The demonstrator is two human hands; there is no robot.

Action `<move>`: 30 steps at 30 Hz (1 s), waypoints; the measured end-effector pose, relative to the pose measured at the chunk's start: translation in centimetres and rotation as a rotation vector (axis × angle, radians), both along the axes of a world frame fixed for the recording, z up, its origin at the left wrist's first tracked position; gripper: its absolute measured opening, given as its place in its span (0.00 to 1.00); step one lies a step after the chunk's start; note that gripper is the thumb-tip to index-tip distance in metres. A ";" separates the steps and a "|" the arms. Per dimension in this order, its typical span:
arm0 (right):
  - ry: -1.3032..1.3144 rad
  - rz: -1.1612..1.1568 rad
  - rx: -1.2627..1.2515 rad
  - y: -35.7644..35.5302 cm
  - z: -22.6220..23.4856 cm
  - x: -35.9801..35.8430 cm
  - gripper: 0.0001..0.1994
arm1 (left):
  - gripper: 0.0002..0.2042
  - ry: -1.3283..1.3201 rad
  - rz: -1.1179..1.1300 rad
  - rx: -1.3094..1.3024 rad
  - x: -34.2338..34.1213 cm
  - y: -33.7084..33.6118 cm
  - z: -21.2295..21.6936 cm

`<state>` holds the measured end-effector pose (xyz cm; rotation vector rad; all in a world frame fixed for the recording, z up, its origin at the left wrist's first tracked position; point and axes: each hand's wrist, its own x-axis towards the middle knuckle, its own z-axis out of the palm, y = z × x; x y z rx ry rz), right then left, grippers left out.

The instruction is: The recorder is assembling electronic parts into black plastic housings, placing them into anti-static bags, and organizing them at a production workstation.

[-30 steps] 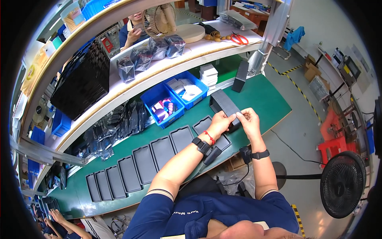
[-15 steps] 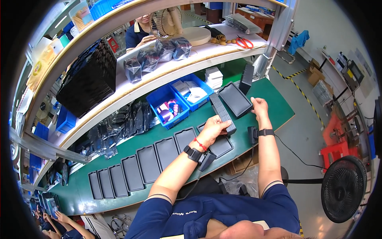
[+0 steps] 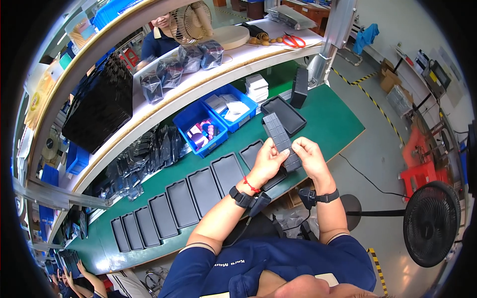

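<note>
both hands hold one dark grey strip [image 3: 281,140] with little squares on it, up in the air over the green table [image 3: 333,124]. the left hand [image 3: 268,160] is shut on the strip's left edge, thumb on top and fingers under. the right hand [image 3: 309,158] pinches the near end, where the strip dips down between the two hands. the far end sticks up and away, past both hands, toward the open black tray [image 3: 283,115].

to do this step well, i think both hands should keep a soft, even squeeze, so the strip does not bend or slip. it is long and only held at its near half, so the far end may wobble. it would help to keep it flat and move slow.

a row of black trays [image 3: 196,191] lies on the table to the left, side by side. two blue bins [image 3: 213,119] sit behind them, near the shelf [image 3: 198,82]. the strip is above the trays closest to the hands, not touching them.
</note>
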<state>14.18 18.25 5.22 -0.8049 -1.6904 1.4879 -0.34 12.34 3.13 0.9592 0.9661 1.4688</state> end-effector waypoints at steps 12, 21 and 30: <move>-0.165 0.093 -0.520 4.1 -4.5 2.5 0.07 | 0.10 0.022 0.140 -0.086 -5.1 -4.8 2.7; -0.503 -0.055 0.200 1.0 -4.8 -2.7 0.08 | 0.08 0.060 0.215 -0.129 -6.0 -6.4 3.5; -0.282 -0.099 0.312 5.0 -1.8 -3.2 0.11 | 0.08 0.057 0.146 -0.153 -4.4 -6.0 3.1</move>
